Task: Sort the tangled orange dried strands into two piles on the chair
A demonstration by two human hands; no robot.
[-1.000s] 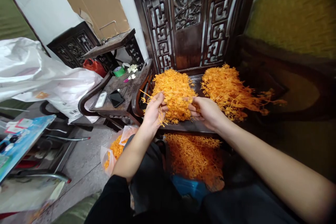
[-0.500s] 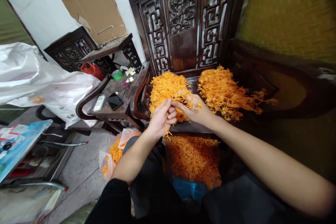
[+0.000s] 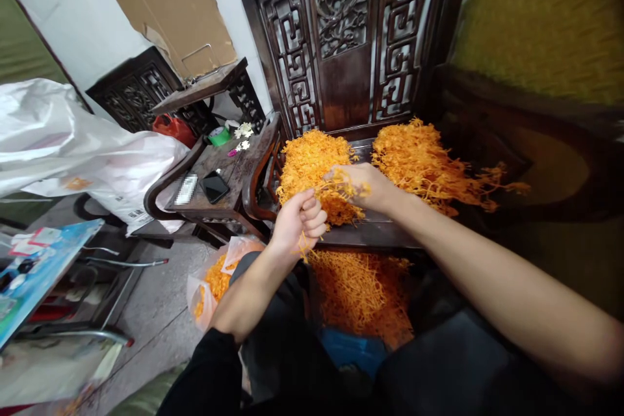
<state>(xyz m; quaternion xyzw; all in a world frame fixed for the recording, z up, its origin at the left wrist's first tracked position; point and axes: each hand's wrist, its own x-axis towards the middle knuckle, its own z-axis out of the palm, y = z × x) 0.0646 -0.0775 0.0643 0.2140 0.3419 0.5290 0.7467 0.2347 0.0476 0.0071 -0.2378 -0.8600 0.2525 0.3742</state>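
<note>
My left hand (image 3: 299,221) is closed around a thin orange branching strand (image 3: 305,246), whose end hangs below the fist. A little to the right, my right hand (image 3: 358,185) has its fingers bent around more orange strands (image 3: 344,183), partly blurred. Both hands are over the near edge of a dark wooden seat. Behind them lies one heap of orange strands (image 3: 312,159); a second orange heap (image 3: 414,156) lies farther right on the seat. Below the seat edge sits another orange pile (image 3: 358,286).
A carved dark chair back (image 3: 344,91) rises behind the heaps. To the left, a side table (image 3: 238,179) holds a phone (image 3: 214,187) and green tape (image 3: 219,136). A plastic bag of orange pieces (image 3: 214,279) stands on the floor. Below is a blue object (image 3: 353,350).
My right hand has moved slightly up and away from my left, widening the gap between them. My left hand has turned a little and its fist is tighter. The view has shifted slightly.
</note>
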